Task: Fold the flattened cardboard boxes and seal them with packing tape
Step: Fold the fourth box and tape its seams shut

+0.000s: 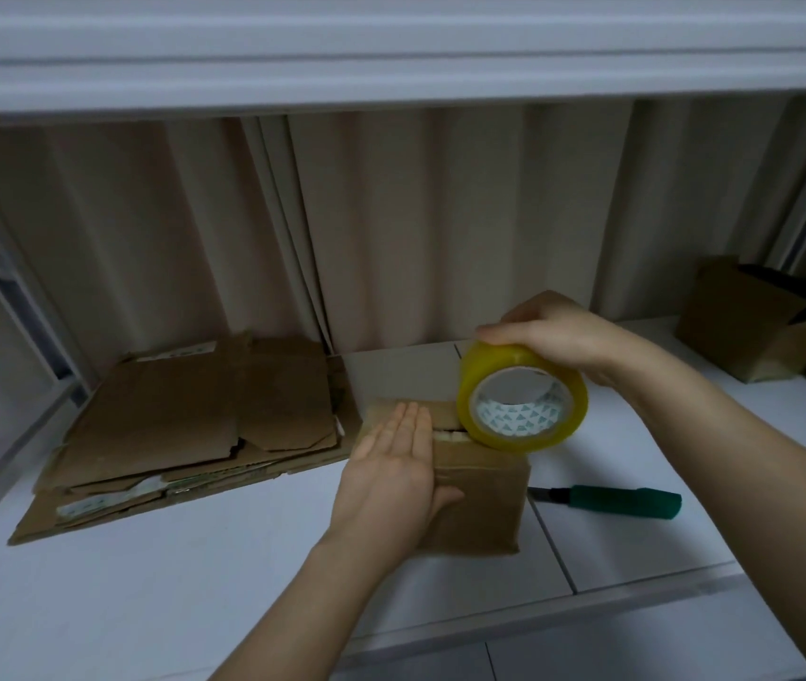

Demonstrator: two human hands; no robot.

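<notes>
Sealing is the step in hand, judged from how things lie. Nearest the camera, the small folded cardboard box point(477, 498) is stood on the white shelf point(194, 582), a little right of the middle. It is steadied by the left hand point(393, 479), which is laid flat over its top and left side, the fingers straight and pressed together, the thumb resting against the near face. Just beyond, the roll of yellowish packing tape point(521, 398) is held upright on edge at the far top of the box by the right hand point(555, 331), whose fingers are curled over the roll from above. The roll is touching the box at the seam between the top flaps, which is not yet seen to be covered along its length. Whether a free end of tape is already stuck down cannot be told.

To the right of the box a green utility knife point(622, 501) is laid on the shelf, blade toward the box. Farther left, a stack of flattened boxes point(184, 425) is waiting; far right, another folded box point(749, 321) is set.

Next, the roll would need to be drawn along the seam while the flaps are kept pressed shut, and the tape then cut.
</notes>
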